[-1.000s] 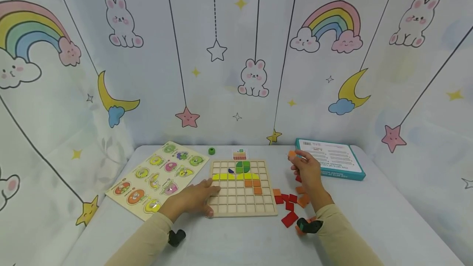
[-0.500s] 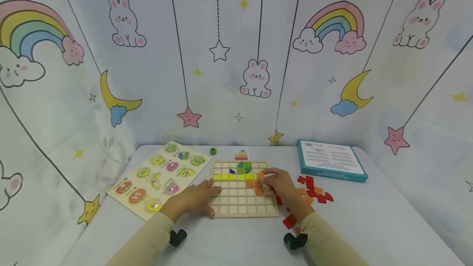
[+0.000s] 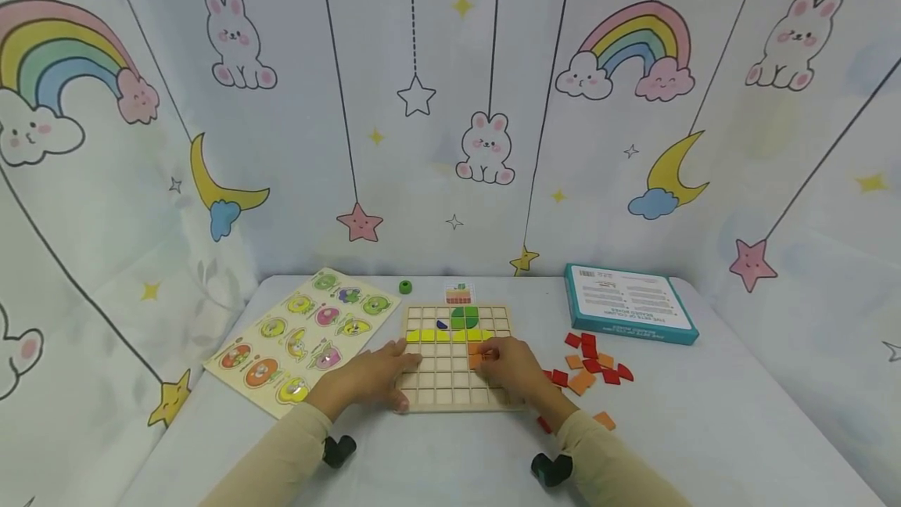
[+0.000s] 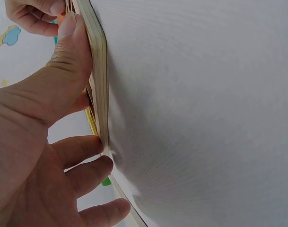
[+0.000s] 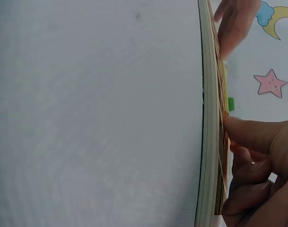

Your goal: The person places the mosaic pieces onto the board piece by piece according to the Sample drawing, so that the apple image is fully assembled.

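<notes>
Fingers of right hand (image 3: 508, 368) hide its orange tile (image 3: 475, 360); left hand (image 3: 366, 379) flat, steadying grid board (image 3: 450, 394).

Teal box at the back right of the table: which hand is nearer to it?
Right. The right hand rests on the grid board, on the side toward the teal box; the left hand holds the board's far left edge.

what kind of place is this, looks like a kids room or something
Probably a child's play corner or a staged one. The walls are hung with a cartoon backdrop of bunnies, rainbows, moons and stars. The white table carries a wooden grid puzzle board, a fruit peg puzzle and loose coloured tiles.
</notes>
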A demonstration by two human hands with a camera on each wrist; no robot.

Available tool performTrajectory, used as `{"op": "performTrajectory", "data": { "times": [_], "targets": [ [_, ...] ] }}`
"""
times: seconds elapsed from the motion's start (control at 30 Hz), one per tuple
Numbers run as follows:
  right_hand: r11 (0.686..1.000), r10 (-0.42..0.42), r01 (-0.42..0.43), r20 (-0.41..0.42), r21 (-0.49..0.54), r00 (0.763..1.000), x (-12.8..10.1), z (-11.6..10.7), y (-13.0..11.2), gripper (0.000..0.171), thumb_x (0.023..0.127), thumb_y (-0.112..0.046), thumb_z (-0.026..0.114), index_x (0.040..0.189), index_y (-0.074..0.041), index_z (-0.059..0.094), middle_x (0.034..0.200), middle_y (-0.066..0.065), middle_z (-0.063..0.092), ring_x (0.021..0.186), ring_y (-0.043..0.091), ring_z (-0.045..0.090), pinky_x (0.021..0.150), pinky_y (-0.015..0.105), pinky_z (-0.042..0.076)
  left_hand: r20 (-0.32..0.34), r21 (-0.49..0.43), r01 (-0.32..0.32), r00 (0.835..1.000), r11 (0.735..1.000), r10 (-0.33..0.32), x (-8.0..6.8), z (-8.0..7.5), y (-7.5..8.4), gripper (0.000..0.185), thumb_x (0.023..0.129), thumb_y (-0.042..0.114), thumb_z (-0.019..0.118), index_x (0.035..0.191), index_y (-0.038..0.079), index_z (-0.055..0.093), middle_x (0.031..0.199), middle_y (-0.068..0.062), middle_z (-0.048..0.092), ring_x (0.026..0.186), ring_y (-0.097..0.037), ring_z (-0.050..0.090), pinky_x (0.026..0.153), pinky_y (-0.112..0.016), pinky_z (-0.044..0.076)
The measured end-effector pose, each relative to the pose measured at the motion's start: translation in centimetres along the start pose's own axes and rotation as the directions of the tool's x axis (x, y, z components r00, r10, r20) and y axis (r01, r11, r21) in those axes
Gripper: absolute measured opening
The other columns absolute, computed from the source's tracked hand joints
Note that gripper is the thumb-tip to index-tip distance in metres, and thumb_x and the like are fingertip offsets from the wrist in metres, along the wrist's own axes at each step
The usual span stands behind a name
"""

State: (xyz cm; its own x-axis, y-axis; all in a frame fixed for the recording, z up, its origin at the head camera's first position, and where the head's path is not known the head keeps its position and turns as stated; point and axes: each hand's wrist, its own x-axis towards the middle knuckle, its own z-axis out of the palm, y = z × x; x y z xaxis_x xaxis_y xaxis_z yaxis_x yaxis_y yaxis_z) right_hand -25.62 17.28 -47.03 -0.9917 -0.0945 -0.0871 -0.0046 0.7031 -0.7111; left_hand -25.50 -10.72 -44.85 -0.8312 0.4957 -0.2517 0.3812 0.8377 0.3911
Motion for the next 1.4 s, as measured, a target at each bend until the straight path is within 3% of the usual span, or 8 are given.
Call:
{"op": "performTrajectory", "data": {
  "times": [0.17,0.27,0.43,0.53,0.67,0.87,1.2,1.4],
  "targets": [
    [0.999,0.018,-0.017,-0.026,0.032,0.999,0.0,-0.8,0.5,0.033,0.089,-0.023,0.079,0.12,-0.013,0.074,0.094,-0.001,0.065,0.091,0.02,0.056,0.074,0.031,0.053,0.001,-0.009,-0.002,1.0,1.0,0.002,0.0,-0.1,0.0,0.082,0.076,0.041,0.087,0.149,0.026,0.053,0.165,-0.012,0.033,0.153,-0.035,0.029,0.121,-0.061,0.026],
    [0.982,0.067,-0.057,-0.05,0.178,0.997,0.0,-2.3,1.5,0.031,0.094,-0.024,0.072,0.123,-0.012,0.072,0.106,0.004,0.067,0.095,0.022,0.058,0.077,0.031,0.055,0.002,-0.012,-0.004,1.0,1.0,0.004,0.0,-0.1,0.0,0.082,0.076,0.041,0.087,0.149,0.025,0.053,0.165,-0.012,0.033,0.153,-0.034,0.029,0.121,-0.061,0.026],
    [0.885,0.215,-0.174,-0.047,0.431,0.976,-0.4,-5.6,3.7,0.039,0.099,-0.026,0.065,0.134,-0.008,0.065,0.113,0.01,0.07,0.071,0.02,0.054,0.057,0.023,0.045,0.0,-0.006,-0.004,1.0,1.0,0.004,-0.2,-0.2,0.1,0.081,0.077,0.04,0.086,0.149,0.024,0.053,0.165,-0.013,0.033,0.153,-0.034,0.029,0.121,-0.061,0.026],
    [0.833,0.293,-0.241,-0.028,0.499,0.956,-1.0,-7.1,4.9,0.042,0.102,-0.029,0.063,0.137,-0.007,0.061,0.108,0.009,0.073,0.058,0.017,0.044,0.049,0.021,0.037,0.002,-0.007,0.001,1.0,1.0,-0.001,-0.3,-0.3,0.2,0.081,0.077,0.039,0.086,0.149,0.024,0.053,0.165,-0.013,0.033,0.153,-0.034,0.029,0.121,-0.061,0.026],
    [0.778,0.365,-0.309,0.006,0.547,0.931,-1.7,-7.8,6.1,0.044,0.101,-0.031,0.063,0.138,-0.006,0.059,0.105,0.007,0.076,0.062,0.015,0.047,0.05,0.019,0.037,0.002,-0.013,0.006,1.0,1.0,-0.006,-0.3,-0.3,0.2,0.081,0.077,0.038,0.087,0.149,0.023,0.053,0.165,-0.013,0.032,0.153,-0.034,0.028,0.122,-0.061,0.025],
    [0.78,0.353,-0.312,0.03,0.543,0.935,-2.4,-7.8,6.6,0.046,0.1,-0.031,0.064,0.138,-0.004,0.059,0.108,0.01,0.077,0.07,0.018,0.055,0.052,0.02,0.037,-0.002,-0.012,-0.002,1.0,1.0,0.002,-0.3,-0.2,0.2,0.081,0.077,0.038,0.087,0.149,0.023,0.053,0.165,-0.013,0.033,0.153,-0.034,0.028,0.121,-0.062,0.025],
    [0.763,0.371,-0.339,0.057,0.55,0.927,-2.6,-7.0,6.4,0.048,0.093,-0.026,0.075,0.133,-0.003,0.064,0.102,0.007,0.072,0.065,0.016,0.048,0.053,0.021,0.039,0.004,-0.019,0.002,1.0,1.0,-0.002,-0.2,-0.2,0.1,0.082,0.076,0.039,0.087,0.149,0.023,0.054,0.165,-0.014,0.033,0.153,-0.035,0.028,0.121,-0.061,0.025],
    [0.819,0.33,-0.318,0.061,0.478,0.942,-2.5,-6.3,6.4,0.045,0.091,-0.024,0.077,0.128,-0.003,0.066,0.097,0.008,0.066,0.063,0.017,0.046,0.054,0.023,0.038,0.009,-0.02,0.001,1.0,1.0,-0.001,-0.1,-0.2,0.1,0.082,0.076,0.039,0.087,0.149,0.024,0.053,0.165,-0.013,0.032,0.153,-0.034,0.028,0.122,-0.061,0.025]
  ]
}}
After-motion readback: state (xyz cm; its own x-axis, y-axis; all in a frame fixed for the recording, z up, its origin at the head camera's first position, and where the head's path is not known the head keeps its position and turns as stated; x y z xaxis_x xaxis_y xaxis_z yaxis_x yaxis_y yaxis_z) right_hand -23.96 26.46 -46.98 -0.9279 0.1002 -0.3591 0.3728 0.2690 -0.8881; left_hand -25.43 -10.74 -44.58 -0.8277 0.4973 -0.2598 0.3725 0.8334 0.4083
